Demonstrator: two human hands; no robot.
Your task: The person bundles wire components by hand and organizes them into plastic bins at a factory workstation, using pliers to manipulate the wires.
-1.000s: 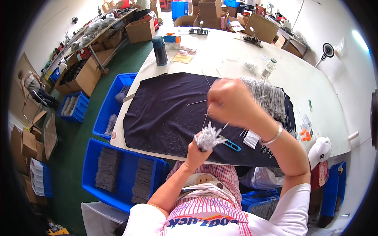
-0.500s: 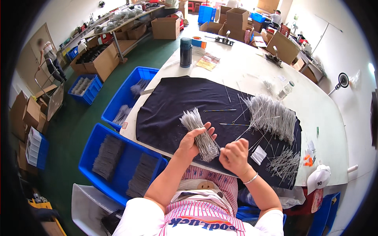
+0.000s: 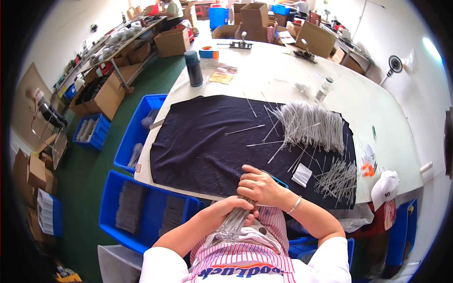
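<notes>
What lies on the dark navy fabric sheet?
Thin grey looped wires, loose and piled; a white rectangular piece; a blue strip, partly behind the right hand. The piles hide whatever lies beneath.

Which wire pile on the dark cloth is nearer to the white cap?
The smaller, lower pile; the larger pile lies farther up, nearer the clear bottle.

Dark flask (image 3: 193,70), white cap (image 3: 384,185), clear jar (image 3: 323,89)

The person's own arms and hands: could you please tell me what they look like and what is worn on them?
The left hand and right hand wear no gloves. Short white sleeves leave both forearms uncovered. The right forearm has a thin, silvery bangle near the hand; the left forearm shows none.
</notes>
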